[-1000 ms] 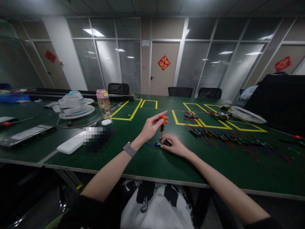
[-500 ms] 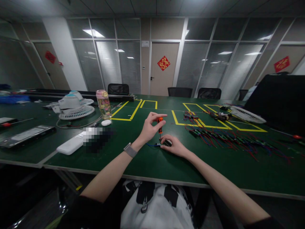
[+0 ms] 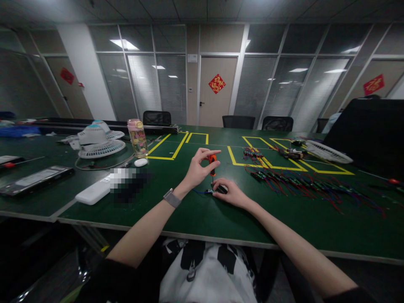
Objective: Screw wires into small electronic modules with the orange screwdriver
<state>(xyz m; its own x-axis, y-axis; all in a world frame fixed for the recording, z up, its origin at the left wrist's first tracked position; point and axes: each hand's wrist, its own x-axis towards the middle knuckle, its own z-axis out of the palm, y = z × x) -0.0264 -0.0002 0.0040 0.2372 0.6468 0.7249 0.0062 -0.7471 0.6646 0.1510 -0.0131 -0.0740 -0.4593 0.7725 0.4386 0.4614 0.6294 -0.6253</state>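
Note:
Between thumb and fingers, my left hand (image 3: 199, 167) grips the orange and black handle of a screwdriver (image 3: 213, 165). The screwdriver stands upright, its shaft pointing down at a small circuit board (image 3: 209, 192) on the green table (image 3: 195, 219). My right hand (image 3: 231, 192) is closed at the board's right side, fingertips on the board and beside a dark block-shaped part (image 3: 221, 189). A blue wire (image 3: 199, 192) runs out to the left of the board. Whether the screwdriver's tip sits in a screw is too small to tell.
To the right lie several wired circuit boards (image 3: 296, 181) and a white fan part (image 3: 328, 152). On the left are a white fan (image 3: 101, 148), a drink bottle (image 3: 138, 139), a white case (image 3: 140, 162) and a long white device (image 3: 94, 190). Yellow tape (image 3: 160, 158) marks the table.
The screwdriver handle has turned slightly in my left hand. Both hands and the board keep their places.

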